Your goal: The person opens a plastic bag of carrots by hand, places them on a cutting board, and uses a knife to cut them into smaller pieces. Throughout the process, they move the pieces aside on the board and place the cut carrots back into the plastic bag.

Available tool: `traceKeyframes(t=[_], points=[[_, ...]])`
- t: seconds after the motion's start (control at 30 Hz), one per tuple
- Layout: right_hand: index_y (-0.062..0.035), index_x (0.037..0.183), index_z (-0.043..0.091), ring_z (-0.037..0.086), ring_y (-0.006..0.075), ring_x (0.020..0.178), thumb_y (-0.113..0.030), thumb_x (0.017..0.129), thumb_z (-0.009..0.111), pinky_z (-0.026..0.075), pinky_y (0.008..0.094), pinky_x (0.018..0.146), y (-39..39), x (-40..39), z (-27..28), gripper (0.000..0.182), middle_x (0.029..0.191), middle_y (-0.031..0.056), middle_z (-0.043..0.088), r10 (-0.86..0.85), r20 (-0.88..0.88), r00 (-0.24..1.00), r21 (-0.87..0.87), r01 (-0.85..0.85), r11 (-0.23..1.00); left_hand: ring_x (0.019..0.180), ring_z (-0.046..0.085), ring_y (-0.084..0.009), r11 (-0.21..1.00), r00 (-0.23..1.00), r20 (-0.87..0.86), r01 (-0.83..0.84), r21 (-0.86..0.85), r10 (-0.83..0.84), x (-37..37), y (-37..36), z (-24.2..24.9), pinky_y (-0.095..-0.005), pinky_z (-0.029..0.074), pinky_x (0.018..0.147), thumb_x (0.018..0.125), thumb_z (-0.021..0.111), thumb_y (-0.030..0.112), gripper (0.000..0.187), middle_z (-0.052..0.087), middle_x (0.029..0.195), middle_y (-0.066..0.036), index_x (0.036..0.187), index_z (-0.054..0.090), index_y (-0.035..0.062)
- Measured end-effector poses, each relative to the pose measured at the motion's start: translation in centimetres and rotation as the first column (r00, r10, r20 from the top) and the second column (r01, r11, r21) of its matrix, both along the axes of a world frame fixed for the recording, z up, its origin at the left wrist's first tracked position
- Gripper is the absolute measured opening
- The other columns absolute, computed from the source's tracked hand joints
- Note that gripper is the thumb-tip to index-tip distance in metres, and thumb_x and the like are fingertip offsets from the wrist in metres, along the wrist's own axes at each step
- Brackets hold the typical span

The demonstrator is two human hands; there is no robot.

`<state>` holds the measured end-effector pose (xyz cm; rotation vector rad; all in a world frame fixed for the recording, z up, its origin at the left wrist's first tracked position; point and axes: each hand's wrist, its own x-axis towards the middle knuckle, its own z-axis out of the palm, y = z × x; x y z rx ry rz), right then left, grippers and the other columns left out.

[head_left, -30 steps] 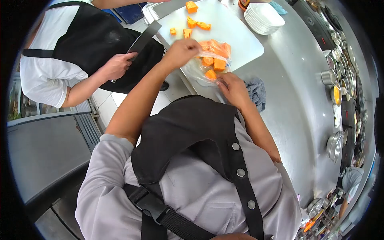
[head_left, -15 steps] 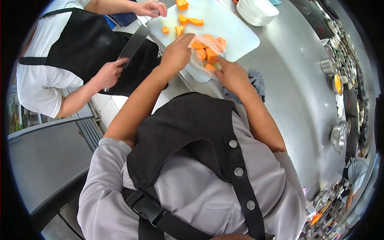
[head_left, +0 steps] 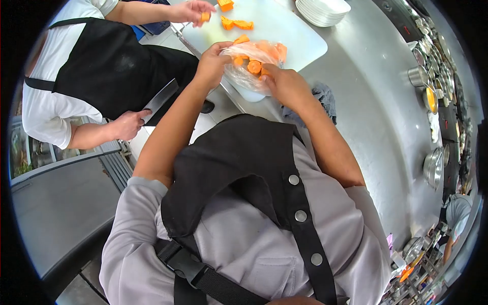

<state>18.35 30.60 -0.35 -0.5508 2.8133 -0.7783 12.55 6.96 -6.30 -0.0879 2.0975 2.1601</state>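
A clear plastic bag (head_left: 244, 79) with several orange vegetable chunks (head_left: 254, 66) in it lies over the near edge of the white cutting board (head_left: 305, 48). My left hand (head_left: 211, 65) pinches the bag's rim on its left side. On the other side, my right hand (head_left: 286, 85) is closed at the bag, thumb and fingers around its edge beside an orange chunk. More orange pieces (head_left: 237, 24) rest on the board beyond the bag.
At left, a co-worker's hand (head_left: 192, 12) holds a small orange chunk, and their other hand (head_left: 128, 125) grips a large knife (head_left: 161, 101) below the counter edge. Stacked white dishes (head_left: 323, 12), a grey cloth (head_left: 323, 104) and metal bowls (head_left: 433, 168) are to the right.
Both my hands and the bag have shifted a little left and towards me. The co-worker has lifted a small chunk off the board and lowered the knife.
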Motion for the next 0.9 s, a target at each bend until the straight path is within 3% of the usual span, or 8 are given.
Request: traceKeyframes(t=[0.07,0.33,0.5,0.6,0.63,0.67,0.8,0.9], points=[[-0.0095,0.119,0.064,0.069,0.0373,0.091,-0.027,0.095,0.062,0.054,0.0494,0.079,-0.1,-0.3,-1.2,0.031,0.097,0.0199,0.072,0.0,-0.117,0.993,-0.053,-0.006,0.999,0.103,0.068,-0.0268,0.915,0.981,0.177,-0.145,0.377,0.083,0.9,0.0,0.4,-0.0348,0.056,0.093,0.083,0.061,-0.012,0.044,0.065,0.118,-0.017,0.126,0.054,-0.0053],[-0.0077,0.123,0.066,0.07,0.0347,0.09,-0.03,0.085,0.073,0.056,0.0442,0.079,-3.2,-2.7,-2.2,0.044,0.098,0.0185,0.072,-0.116,-0.312,0.943,-0.347,0.0,0.938,0.098,0.069,-0.0267,0.863,0.981,0.196,-0.088,0.497,-0.012,2.8,2.1,2.7,-0.0361,0.059,0.09,0.087,0.06,-0.013,0.038,0.064,0.116,-0.019,0.123,0.052,-0.0037],[-0.0019,0.12,0.066,0.067,0.013,0.087,-0.009,0.087,0.074,0.054,0.0265,0.077,-2.3,-3.2,-2.7,0.035,0.102,0.0057,0.071,-0.156,0.154,0.976,-0.588,0.217,0.779,0.099,0.068,-0.0256,0.876,0.982,0.177,-0.135,0.462,0.058,2.6,1.2,2.8,-0.0327,0.059,0.087,0.087,0.06,-0.011,0.038,0.062,0.117,-0.017,0.123,0.052,-0.0033],[-0.003,0.113,0.067,0.069,0.0154,0.083,-0.004,0.083,0.071,0.055,0.0284,0.076,-1.5,-2.7,-3.5,0.03,0.097,0.0076,0.071,-0.183,0.087,0.979,-0.732,0.188,0.655,0.099,0.068,-0.0253,0.903,0.976,0.147,-0.208,0.377,0.163,2.4,0.9,2.4,-0.0355,0.058,0.087,0.091,0.062,-0.006,0.033,0.065,0.116,-0.014,0.123,0.056,-0.0004],[-0.003,0.113,0.067,0.069,0.0154,0.083,-0.004,0.083,0.071,0.055,0.0284,0.076,-1.4,-2.4,-3.4,0.03,0.097,0.0076,0.071,-0.187,0.085,0.979,-0.73,0.189,0.656,0.099,0.068,-0.0237,0.937,0.938,-0.205,-0.314,-0.154,0.281,3.4,1.7,3.6,-0.0343,0.057,0.087,0.092,0.065,-0.001,0.032,0.065,0.116,-0.012,0.123,0.058,0.0009],[-0.0029,0.111,0.066,0.068,0.0145,0.083,-0.001,0.083,0.071,0.055,0.0278,0.076,-1.4,-2.0,-3.2,0.029,0.097,0.0063,0.07,-0.198,0.059,0.978,-0.781,0.169,0.602,0.099,0.068,-0.0221,0.647,0.823,-0.542,-0.507,-0.57,0.168,4.4,2.3,4.9,-0.0331,0.055,0.087,0.093,0.067,0.004,0.032,0.065,0.116,-0.009,0.124,0.061,0.0023],[-0.0029,0.106,0.064,0.068,0.0145,0.084,0.003,0.082,0.069,0.055,0.0282,0.076,-1.6,-0.9,-2.2,0.026,0.098,0.0063,0.069,-0.208,-0.014,0.978,-0.852,0.097,0.515,0.097,0.065,-0.0145,0.936,0.933,-0.339,-0.003,-0.351,-0.124,5.9,2.5,6.9,-0.0293,0.052,0.088,0.092,0.072,0.013,0.034,0.07,0.107,-0.003,0.124,0.065,0.0062],[-0.0028,0.105,0.063,0.068,0.0151,0.083,0.003,0.083,0.069,0.055,0.0285,0.076,-1.9,-0.3,-0.8,0.024,0.095,0.0069,0.069,-0.224,-0.115,0.968,-0.837,0.027,0.547,0.096,0.063,-0.0085,0.945,0.932,-0.315,0.074,-0.32,-0.179,6.9,3.0,7.7,-0.024,0.051,0.085,0.093,0.071,0.006,0.027,0.07,0.104,-0.002,0.119,0.064,0.0005]])
